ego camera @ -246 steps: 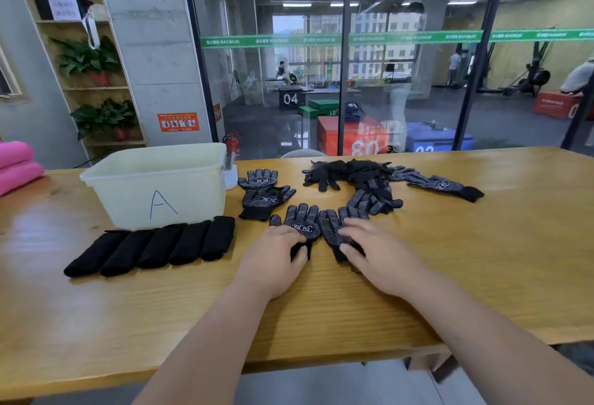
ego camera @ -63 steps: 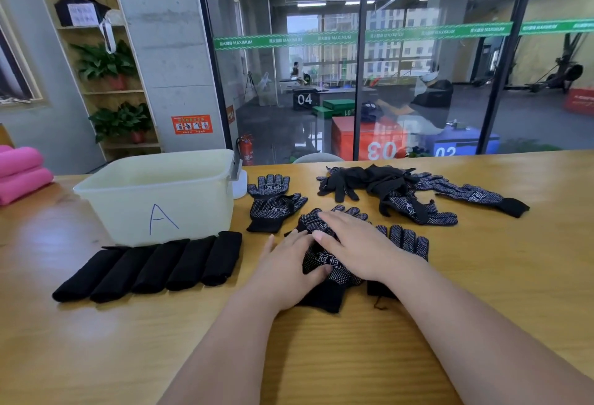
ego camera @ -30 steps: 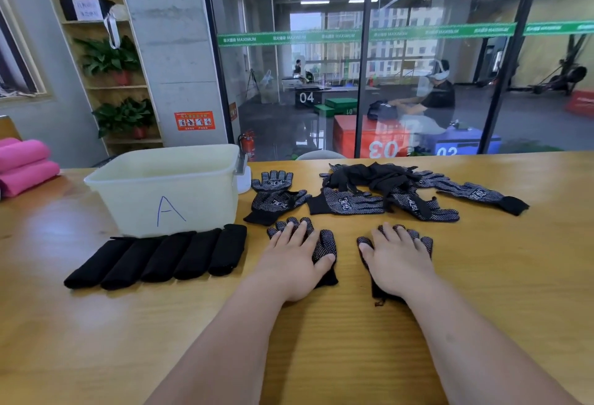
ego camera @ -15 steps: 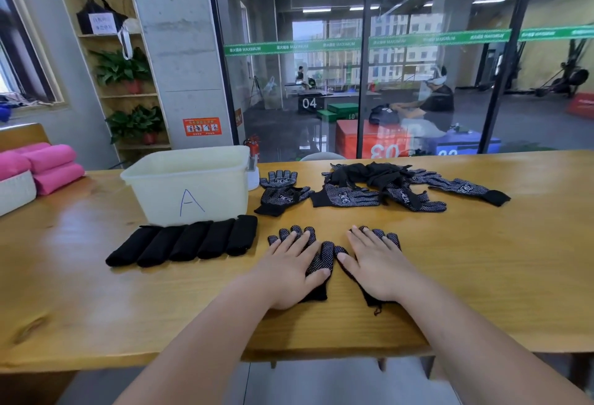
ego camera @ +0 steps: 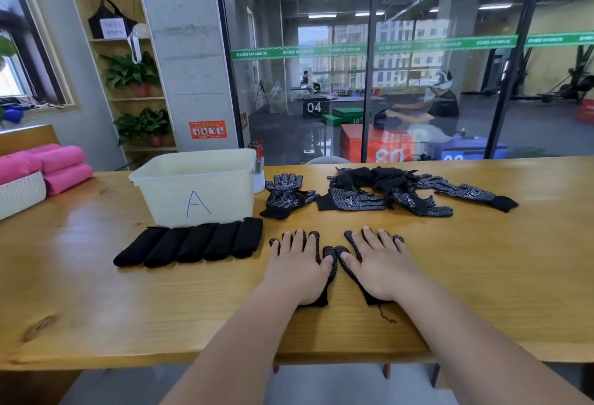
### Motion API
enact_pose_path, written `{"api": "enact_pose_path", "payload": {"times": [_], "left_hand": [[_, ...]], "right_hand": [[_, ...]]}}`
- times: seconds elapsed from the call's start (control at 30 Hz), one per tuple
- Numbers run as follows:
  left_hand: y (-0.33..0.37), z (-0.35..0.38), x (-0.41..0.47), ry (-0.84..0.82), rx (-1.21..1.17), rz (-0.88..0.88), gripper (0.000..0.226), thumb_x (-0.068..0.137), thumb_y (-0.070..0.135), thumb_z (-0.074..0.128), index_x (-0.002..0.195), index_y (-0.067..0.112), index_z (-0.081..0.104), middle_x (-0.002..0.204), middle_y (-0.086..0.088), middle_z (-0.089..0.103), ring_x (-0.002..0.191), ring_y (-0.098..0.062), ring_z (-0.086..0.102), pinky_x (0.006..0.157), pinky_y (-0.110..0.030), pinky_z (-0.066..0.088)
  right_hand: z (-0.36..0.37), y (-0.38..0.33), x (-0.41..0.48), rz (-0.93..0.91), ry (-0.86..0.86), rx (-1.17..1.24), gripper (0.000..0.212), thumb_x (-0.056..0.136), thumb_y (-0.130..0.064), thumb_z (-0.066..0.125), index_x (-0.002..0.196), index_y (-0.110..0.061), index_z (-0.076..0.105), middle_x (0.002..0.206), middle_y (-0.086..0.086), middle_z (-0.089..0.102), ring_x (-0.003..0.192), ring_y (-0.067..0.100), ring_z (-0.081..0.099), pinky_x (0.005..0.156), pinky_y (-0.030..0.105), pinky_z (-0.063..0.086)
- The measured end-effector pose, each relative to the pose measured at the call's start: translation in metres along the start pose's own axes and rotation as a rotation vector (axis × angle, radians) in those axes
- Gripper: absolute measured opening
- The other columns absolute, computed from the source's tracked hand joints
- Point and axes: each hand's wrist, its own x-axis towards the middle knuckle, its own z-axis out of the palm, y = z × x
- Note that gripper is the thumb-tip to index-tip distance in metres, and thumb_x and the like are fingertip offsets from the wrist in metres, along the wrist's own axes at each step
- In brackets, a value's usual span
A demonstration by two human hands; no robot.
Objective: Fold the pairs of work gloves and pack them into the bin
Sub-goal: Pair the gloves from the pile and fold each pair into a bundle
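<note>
Two black dotted work gloves lie flat side by side near the table's front edge. My left hand (ego camera: pixel 297 268) presses flat on the left glove (ego camera: pixel 331 263), fingers spread. My right hand (ego camera: pixel 377 264) presses flat on the right glove (ego camera: pixel 348 264) the same way. Both gloves are mostly hidden under my palms. Behind them lies a loose pile of more dotted gloves (ego camera: pixel 382 192), and one pair (ego camera: pixel 286 195) rests beside the bin. The pale plastic bin (ego camera: pixel 196 187), marked A, stands at the left. A row of several folded black gloves (ego camera: pixel 193 242) lies in front of it.
A wooden table (ego camera: pixel 96 292) carries everything; its front edge is close under my forearms. Pink rolled towels (ego camera: pixel 54 163) and a white basket (ego camera: pixel 19 194) sit at the far left. A glass wall runs behind the table. A small white holder (ego camera: pixel 258 176) stands by the bin.
A glove was taken from the pile and laid beside another. Over the last second my hands stayed flat on the two gloves while the right glove was slid closer to the left one.
</note>
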Motion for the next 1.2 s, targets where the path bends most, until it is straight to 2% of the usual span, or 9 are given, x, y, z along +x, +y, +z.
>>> {"api": "enact_pose_path", "payload": {"times": [0.5, 0.6, 0.67, 0.73, 0.8, 0.93, 1.03, 1.1, 1.2], "left_hand": [[-0.015, -0.004, -0.006, -0.045, 0.048, 0.071, 0.078, 0.103, 0.074, 0.01, 0.169, 0.035, -0.002, 0.177, -0.002, -0.009, 0.163, -0.03, -0.012, 0.131, -0.055, -0.004], [-0.017, -0.003, -0.018, 0.036, -0.059, 0.085, 0.075, 0.104, 0.072, 0.017, 0.169, 0.034, 0.008, 0.178, 0.003, -0.001, 0.163, -0.022, -0.008, 0.132, -0.052, -0.002], [-0.019, -0.006, -0.024, 0.15, -0.19, 0.094, 0.069, 0.107, 0.066, 0.023, 0.168, 0.034, 0.021, 0.177, 0.008, 0.009, 0.163, -0.016, -0.004, 0.132, -0.048, 0.0], [-0.023, -0.01, -0.03, 0.291, -0.322, 0.127, 0.058, 0.11, 0.055, 0.033, 0.163, 0.034, 0.037, 0.172, 0.011, 0.027, 0.162, -0.012, 0.011, 0.133, -0.043, 0.007], [-0.028, -0.015, -0.038, 0.399, -0.486, 0.128, 0.045, 0.109, 0.041, 0.047, 0.152, 0.031, 0.055, 0.157, 0.014, 0.05, 0.151, -0.009, 0.034, 0.128, -0.035, 0.023], [-0.031, -0.018, -0.046, 0.427, -0.637, 0.029, 0.027, 0.102, 0.028, 0.06, 0.123, 0.033, 0.075, 0.112, 0.023, 0.064, 0.119, -0.007, 0.056, 0.104, -0.029, 0.046], [-0.028, -0.018, -0.045, 0.344, -0.6, 0.006, 0.023, 0.1, 0.034, 0.06, 0.115, 0.038, 0.076, 0.106, 0.018, 0.069, 0.103, -0.005, 0.062, 0.097, -0.035, 0.054], [-0.028, -0.018, -0.044, 0.318, -0.569, 0.008, 0.025, 0.1, 0.039, 0.058, 0.118, 0.041, 0.074, 0.113, 0.016, 0.07, 0.106, -0.005, 0.061, 0.1, -0.035, 0.054], [-0.027, -0.018, -0.047, 0.365, -0.591, 0.014, 0.024, 0.102, 0.037, 0.058, 0.119, 0.04, 0.074, 0.116, 0.017, 0.069, 0.111, -0.004, 0.06, 0.103, -0.035, 0.052]], "right_hand": [[0.002, 0.003, -0.002, 0.046, -0.001, 0.026, 0.082, 0.098, -0.079, 0.005, 0.168, -0.037, -0.001, 0.176, -0.005, -0.011, 0.163, 0.026, -0.011, 0.131, 0.053, -0.002], [0.005, 0.005, -0.01, 0.007, 0.127, 0.081, 0.076, 0.102, -0.074, 0.011, 0.168, -0.036, 0.015, 0.177, -0.005, 0.004, 0.163, 0.023, -0.001, 0.132, 0.051, 0.003], [0.003, 0.007, -0.015, -0.047, 0.323, 0.184, 0.063, 0.108, -0.064, 0.022, 0.161, -0.036, 0.039, 0.173, -0.007, 0.026, 0.162, 0.019, 0.014, 0.131, 0.047, 0.014], [0.001, 0.014, -0.02, -0.086, 0.533, 0.345, 0.045, 0.109, -0.051, 0.038, 0.139, -0.034, 0.066, 0.152, -0.011, 0.057, 0.147, 0.017, 0.043, 0.12, 0.04, 0.037], [0.001, 0.02, -0.028, -0.099, 0.681, 0.434, 0.039, 0.105, -0.049, 0.044, 0.112, -0.032, 0.079, 0.118, -0.017, 0.071, 0.116, 0.015, 0.06, 0.094, 0.036, 0.053], [0.005, 0.024, -0.042, -0.086, 0.623, 0.298, 0.045, 0.101, -0.056, 0.04, 0.073, -0.029, 0.063, 0.077, -0.013, 0.058, 0.078, 0.014, 0.055, 0.063, 0.036, 0.048], [0.009, 0.023, -0.043, -0.165, 0.509, 0.203, 0.038, 0.106, -0.051, 0.043, 0.095, -0.031, 0.074, 0.097, -0.018, 0.063, 0.096, 0.01, 0.053, 0.075, 0.032, 0.051], [0.009, 0.02, -0.041, -0.206, 0.482, 0.202, 0.037, 0.107, -0.048, 0.044, 0.113, -0.031, 0.076, 0.112, -0.02, 0.064, 0.107, 0.008, 0.052, 0.087, 0.031, 0.052], [0.009, 0.015, -0.042, -0.229, 0.498, 0.214, 0.033, 0.107, -0.044, 0.047, 0.119, -0.032, 0.075, 0.119, -0.021, 0.063, 0.113, 0.005, 0.051, 0.093, 0.028, 0.05]]}}
